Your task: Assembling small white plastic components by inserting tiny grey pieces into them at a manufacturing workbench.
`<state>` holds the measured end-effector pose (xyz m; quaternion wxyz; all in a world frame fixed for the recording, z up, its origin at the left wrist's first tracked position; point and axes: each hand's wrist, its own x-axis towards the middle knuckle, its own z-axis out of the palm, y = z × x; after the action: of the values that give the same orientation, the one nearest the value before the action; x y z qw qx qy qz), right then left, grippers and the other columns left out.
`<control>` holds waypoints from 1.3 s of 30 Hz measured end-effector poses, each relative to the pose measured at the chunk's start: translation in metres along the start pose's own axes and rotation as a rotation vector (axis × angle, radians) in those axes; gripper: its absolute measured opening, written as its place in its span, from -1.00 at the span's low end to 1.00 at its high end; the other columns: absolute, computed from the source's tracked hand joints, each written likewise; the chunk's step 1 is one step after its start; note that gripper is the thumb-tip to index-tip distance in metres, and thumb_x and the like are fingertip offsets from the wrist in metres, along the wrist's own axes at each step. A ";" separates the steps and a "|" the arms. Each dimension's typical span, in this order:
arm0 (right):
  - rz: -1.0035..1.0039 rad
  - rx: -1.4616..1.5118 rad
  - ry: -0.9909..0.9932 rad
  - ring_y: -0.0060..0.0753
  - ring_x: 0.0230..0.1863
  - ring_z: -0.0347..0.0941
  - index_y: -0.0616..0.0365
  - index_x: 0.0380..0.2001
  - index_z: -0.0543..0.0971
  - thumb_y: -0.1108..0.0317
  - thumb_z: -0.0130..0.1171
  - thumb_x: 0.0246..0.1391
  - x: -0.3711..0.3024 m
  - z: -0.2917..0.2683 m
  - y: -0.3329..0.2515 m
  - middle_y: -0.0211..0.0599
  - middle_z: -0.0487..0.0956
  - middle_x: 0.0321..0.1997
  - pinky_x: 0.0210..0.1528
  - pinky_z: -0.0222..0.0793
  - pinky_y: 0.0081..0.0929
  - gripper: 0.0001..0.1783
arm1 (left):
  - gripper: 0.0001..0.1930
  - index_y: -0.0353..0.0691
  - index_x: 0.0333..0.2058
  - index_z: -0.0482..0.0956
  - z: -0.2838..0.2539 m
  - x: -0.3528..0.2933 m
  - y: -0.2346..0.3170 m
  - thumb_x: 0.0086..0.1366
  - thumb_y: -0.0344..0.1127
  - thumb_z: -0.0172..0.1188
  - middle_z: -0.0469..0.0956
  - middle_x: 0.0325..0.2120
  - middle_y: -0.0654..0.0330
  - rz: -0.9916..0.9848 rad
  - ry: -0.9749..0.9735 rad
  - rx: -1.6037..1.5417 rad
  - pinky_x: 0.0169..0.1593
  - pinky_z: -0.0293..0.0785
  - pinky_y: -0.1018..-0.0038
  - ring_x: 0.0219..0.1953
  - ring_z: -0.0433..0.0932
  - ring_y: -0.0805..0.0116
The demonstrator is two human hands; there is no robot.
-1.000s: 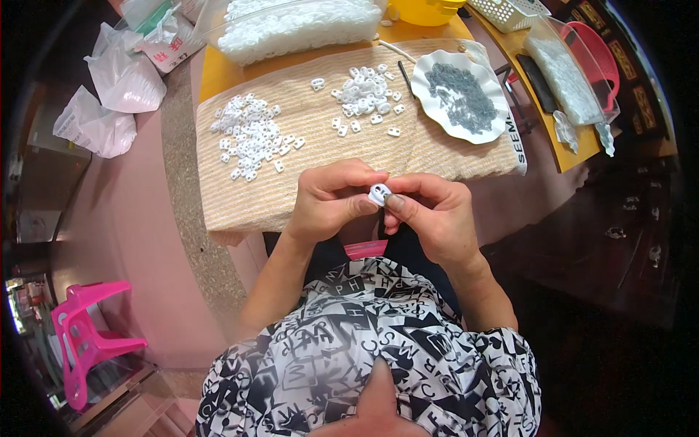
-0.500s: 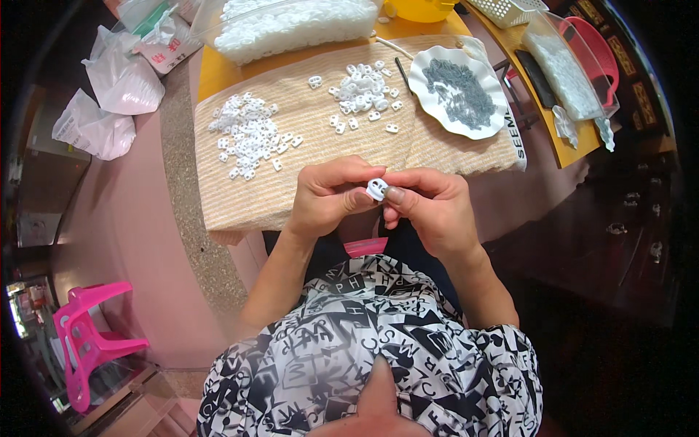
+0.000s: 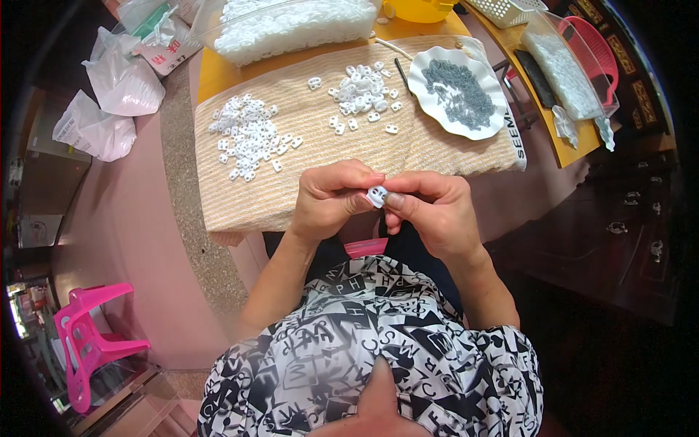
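A small white two-hole cord lock (image 3: 376, 194) is pinched between my hands just off the table's near edge. My left hand (image 3: 331, 195) grips it from the left with thumb and forefinger. From the other side, my right hand (image 3: 433, 207) presses thumb and fingers against it, hiding part of its right side. Beyond the hands, a loose pile of white two-hole pieces (image 3: 247, 135) lies at left on the striped cloth (image 3: 291, 80). A smaller pile of similar white pieces (image 3: 362, 91) sits farther back. Tiny grey springs (image 3: 462, 91) fill a wavy-rimmed white plate (image 3: 484, 131) at right.
A clear bin of white parts (image 3: 291, 33) and a yellow container (image 3: 421, 10) stand at the back. A dark thin stick (image 3: 402, 73) lies beside the plate. Another clear bin (image 3: 568, 80) rests on the right side table. A pink stool (image 3: 91, 342) and white bags (image 3: 124, 80) are at left.
The cord lock has tilted slightly between the fingers and both hands sit a touch lower. The piles and plate have not moved.
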<state>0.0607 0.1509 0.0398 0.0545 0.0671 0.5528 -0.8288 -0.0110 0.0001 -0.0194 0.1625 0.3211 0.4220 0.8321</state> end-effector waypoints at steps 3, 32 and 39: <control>0.010 0.004 0.005 -0.67 -0.52 0.42 0.35 -0.32 0.51 0.56 0.08 -0.04 0.000 0.001 -0.001 -0.31 0.53 -0.45 -0.46 0.39 -0.75 -0.84 | -0.76 -0.38 -0.28 0.52 0.000 0.001 0.001 0.02 -0.49 0.21 0.49 -0.41 0.10 0.026 -0.021 0.026 -0.28 0.38 0.58 -0.34 0.46 0.41; -0.025 0.031 0.012 -0.66 -0.53 0.40 0.36 -0.32 0.49 0.53 0.10 -0.04 0.007 -0.005 0.002 -0.31 0.52 -0.47 -0.47 0.35 -0.75 -0.83 | -0.67 -0.41 -0.17 0.45 0.001 0.000 -0.003 0.11 -0.34 0.17 0.46 -0.37 0.16 -0.089 0.017 0.002 -0.30 0.37 0.62 -0.36 0.44 0.49; 0.037 0.081 0.054 -0.67 -0.52 0.39 0.35 -0.33 0.49 0.50 0.09 -0.03 0.016 -0.009 0.003 -0.31 0.52 -0.46 -0.48 0.35 -0.74 -0.83 | -0.65 -0.41 -0.17 0.45 -0.004 0.003 -0.008 0.13 -0.27 0.15 0.47 -0.42 0.18 -0.147 0.084 -0.080 -0.33 0.37 0.62 -0.42 0.42 0.49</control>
<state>0.0457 0.1581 0.0312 0.0522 0.1021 0.5188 -0.8472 -0.0159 0.0048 -0.0263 0.2180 0.2474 0.4172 0.8469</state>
